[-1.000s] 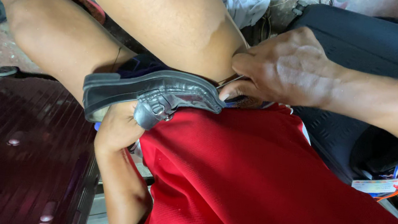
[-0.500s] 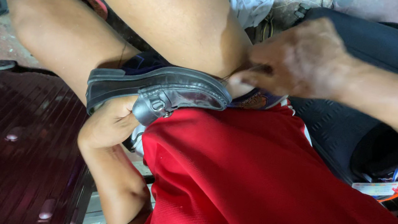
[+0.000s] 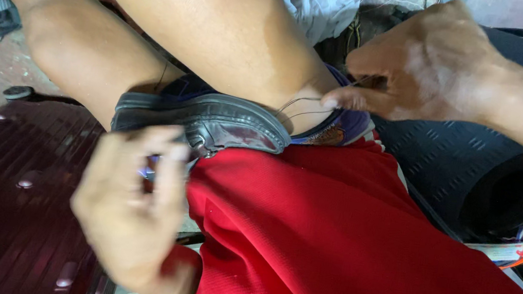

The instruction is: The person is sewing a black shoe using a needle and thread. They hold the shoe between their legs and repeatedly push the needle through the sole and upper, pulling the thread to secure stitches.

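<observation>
Right hand (image 3: 438, 65) fingers pinch a thin thread (image 3: 303, 105) running to the black leather shoe (image 3: 205, 120); blurred left hand (image 3: 128, 207) fingers curl loosely apart, near the shoe's near edge.

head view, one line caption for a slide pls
Right hand pulls thread from a black shoe wedged under a knee; left hand hovers below.

Shoe (image 3: 212, 118): black leather, worn, lying sideways just above the left fingers (image 3: 166, 162). Thread (image 3: 300, 105): thin, pinched in the right fingertips (image 3: 337, 100), running to the shoe.
</observation>
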